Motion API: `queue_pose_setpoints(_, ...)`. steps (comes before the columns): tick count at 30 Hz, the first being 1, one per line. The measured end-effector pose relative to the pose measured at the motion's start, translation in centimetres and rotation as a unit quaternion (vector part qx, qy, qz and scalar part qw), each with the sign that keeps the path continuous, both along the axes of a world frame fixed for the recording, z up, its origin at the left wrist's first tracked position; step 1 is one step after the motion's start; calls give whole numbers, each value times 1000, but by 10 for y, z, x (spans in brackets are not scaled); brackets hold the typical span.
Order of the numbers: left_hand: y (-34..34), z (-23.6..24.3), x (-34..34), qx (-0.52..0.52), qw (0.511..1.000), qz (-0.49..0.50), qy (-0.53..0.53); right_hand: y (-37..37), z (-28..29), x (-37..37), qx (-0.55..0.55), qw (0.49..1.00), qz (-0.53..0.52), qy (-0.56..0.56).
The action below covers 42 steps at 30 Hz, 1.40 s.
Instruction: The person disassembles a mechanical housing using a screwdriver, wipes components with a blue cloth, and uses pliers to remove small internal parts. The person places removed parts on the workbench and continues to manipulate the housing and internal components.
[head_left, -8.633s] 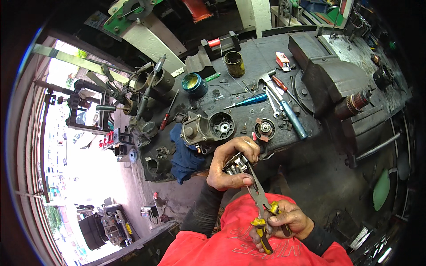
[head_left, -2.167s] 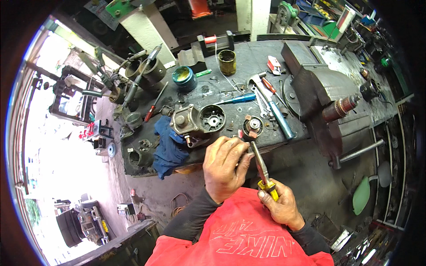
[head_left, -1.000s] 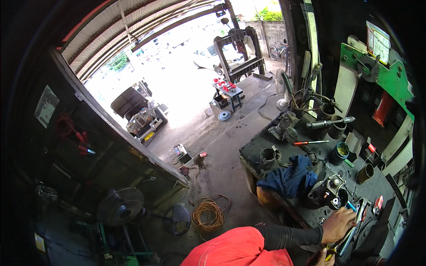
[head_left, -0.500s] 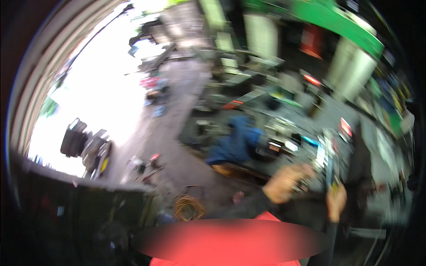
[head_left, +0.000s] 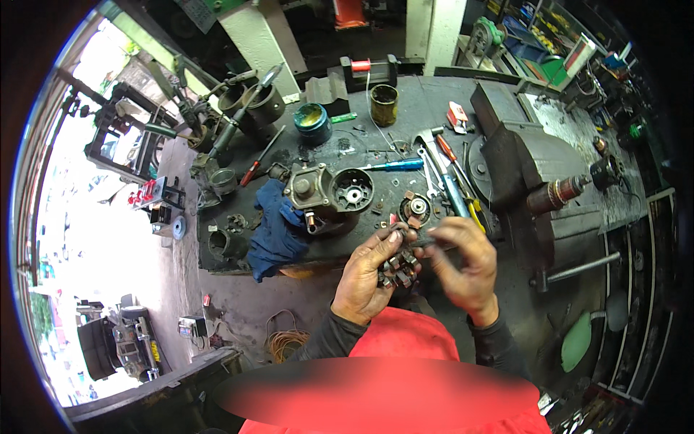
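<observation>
My left hand (head_left: 367, 273) is closed around a dark metal part with several copper-coloured blocks (head_left: 399, 269), like a brush holder. The part is held just off the bench's front edge. Close beside it on the right, my right hand (head_left: 466, 264) has its fingers curled in a pinch toward the part. Whatever lies between those fingertips is too small to make out. Just beyond the hands, a round metal piece with copper blocks (head_left: 416, 207) lies on the bench. A motor housing with an open round end (head_left: 352, 189) sits farther left.
A blue rag (head_left: 273, 235) hangs over the bench's front edge. Spanners (head_left: 431, 173), a hammer (head_left: 450, 177), pliers (head_left: 473, 205) and a blue screwdriver (head_left: 405, 165) lie beyond my hands. A large vice (head_left: 524, 173) stands right. Tins (head_left: 312, 123) stand at the back.
The view has turned right and sharpened from a blur. My right hand was at a long tool on the right; now it is beside my left hand, away from that tool.
</observation>
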<state>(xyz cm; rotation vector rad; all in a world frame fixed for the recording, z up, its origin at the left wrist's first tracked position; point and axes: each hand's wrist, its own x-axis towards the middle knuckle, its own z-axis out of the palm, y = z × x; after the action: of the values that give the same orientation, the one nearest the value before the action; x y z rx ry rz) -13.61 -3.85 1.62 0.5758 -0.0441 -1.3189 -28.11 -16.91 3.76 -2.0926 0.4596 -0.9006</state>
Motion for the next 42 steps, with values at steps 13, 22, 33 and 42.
queue_pose_setpoints(13, -1, -5, -7, 77, 993, -63, 59, -13, 13, 4, -46, 995, 78, 37)
queue_pose_setpoints(22, 0, -6, -7, 85, 991, -57, 89, 16, 3, -35, 474, 877, 75, -33)
queue_pose_setpoints(33, 2, 1, -14, 136, 987, -83, 19, 25, 21, -40, 255, 961, 65, 81)
queue_pose_setpoints(42, 10, 5, -12, 144, 986, -83, -3, 38, 26, -32, 294, 951, 10, 100)
